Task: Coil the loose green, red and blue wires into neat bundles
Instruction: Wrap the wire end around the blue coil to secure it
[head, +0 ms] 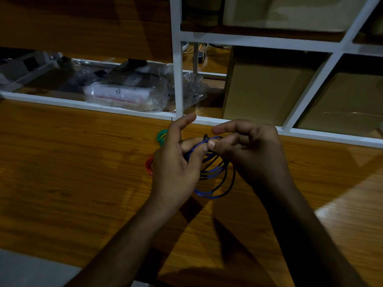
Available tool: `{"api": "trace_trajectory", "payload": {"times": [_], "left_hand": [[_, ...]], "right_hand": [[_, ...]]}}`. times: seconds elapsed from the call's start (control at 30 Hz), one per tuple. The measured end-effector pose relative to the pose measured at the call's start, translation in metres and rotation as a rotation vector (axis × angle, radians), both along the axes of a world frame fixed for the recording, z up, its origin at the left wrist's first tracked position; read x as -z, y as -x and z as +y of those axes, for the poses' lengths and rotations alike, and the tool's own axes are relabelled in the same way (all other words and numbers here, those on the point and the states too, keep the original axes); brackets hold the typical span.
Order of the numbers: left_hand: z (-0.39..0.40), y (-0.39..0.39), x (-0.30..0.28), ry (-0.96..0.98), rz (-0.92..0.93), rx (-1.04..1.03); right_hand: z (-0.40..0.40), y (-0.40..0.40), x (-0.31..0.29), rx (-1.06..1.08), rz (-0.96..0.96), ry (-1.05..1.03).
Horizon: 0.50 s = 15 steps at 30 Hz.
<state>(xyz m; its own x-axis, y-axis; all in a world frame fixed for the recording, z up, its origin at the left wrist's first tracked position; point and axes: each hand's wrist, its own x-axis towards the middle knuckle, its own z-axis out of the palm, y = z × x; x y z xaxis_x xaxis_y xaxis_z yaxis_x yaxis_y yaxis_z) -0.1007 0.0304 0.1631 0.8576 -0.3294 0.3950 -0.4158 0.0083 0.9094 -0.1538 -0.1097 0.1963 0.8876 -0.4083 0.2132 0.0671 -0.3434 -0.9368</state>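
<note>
Nearest, blue wire (215, 179) loops hang in a loose coil above the wooden table (72, 172), held between both hands. The left hand (176, 162) grips the coil's top with curled lower fingers, index finger straight and pointing to 1 o'clock. The right hand (248, 146) pinches the wire's upper end between thumb and finger. At 9 o'clock of the left hand lies a red wire (149, 166) bundle (half hidden); at 11 o'clock, a green wire (161, 136) bundle. Beyond stands a white shelf frame (178, 79) holding plastic bags (128, 96).
</note>
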Motion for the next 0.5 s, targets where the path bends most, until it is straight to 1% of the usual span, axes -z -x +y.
{"api": "trace_trajectory", "payload": {"times": [0.1, 0.13, 0.2, 0.27, 0.37, 0.5], "left_hand": [[0.002, 0.001, 0.0, -0.041, -0.055, 0.01], [0.004, 0.001, -0.001, -0.052, -0.069, 0.016], [0.006, 0.001, -0.004, -0.08, -0.097, 0.024], [0.006, 0.001, -0.007, -0.097, -0.116, 0.035], [0.006, -0.001, -0.01, -0.102, -0.136, 0.037], [0.007, -0.004, -0.011, -0.083, -0.096, 0.051]], "right_hand": [[-0.005, -0.001, -0.003, -0.064, 0.071, 0.068], [-0.008, -0.001, -0.005, -0.11, 0.099, 0.054], [-0.012, -0.004, -0.011, -0.223, 0.142, -0.06], [-0.017, -0.006, -0.014, -0.292, 0.171, -0.137], [-0.021, -0.009, -0.016, -0.311, 0.168, -0.145], [-0.017, -0.009, -0.012, -0.236, 0.081, -0.115]]}}
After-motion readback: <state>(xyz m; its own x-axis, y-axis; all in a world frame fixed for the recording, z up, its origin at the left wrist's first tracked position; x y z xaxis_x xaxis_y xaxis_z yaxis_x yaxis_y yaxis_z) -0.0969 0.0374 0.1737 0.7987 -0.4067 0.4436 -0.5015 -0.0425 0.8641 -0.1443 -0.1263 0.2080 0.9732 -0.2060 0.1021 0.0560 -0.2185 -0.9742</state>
